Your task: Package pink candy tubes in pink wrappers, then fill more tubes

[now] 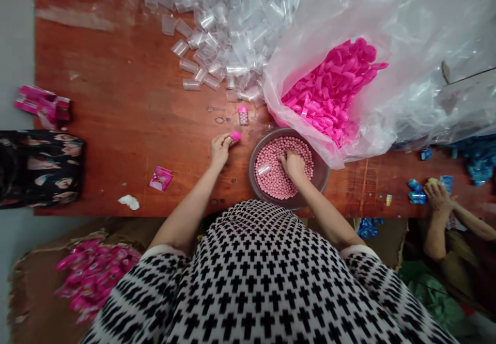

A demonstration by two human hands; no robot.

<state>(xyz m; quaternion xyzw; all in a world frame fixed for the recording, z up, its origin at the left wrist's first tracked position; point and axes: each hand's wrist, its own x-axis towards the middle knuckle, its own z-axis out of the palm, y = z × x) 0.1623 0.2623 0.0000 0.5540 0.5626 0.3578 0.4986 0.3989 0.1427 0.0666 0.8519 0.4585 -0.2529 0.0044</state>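
My left hand (220,149) is closed on a small tube with a pink cap (235,137), held just above the wooden table (127,111). My right hand (293,164) reaches into a grey bowl (321,171) full of small pink candy balls (273,176), fingers curled down among them; whatever they hold is hidden. A clear empty tube (264,169) lies on the candies beside that hand. A filled, capped tube (243,115) stands on the table beyond my left hand.
A heap of clear tubes (220,29) lies at the back. A plastic bag of pink caps (329,91) sits behind the bowl. Another person's hand (437,194) rests by blue wrappers at right. Pink packets (161,178) and a floral bag (39,168) are at left.
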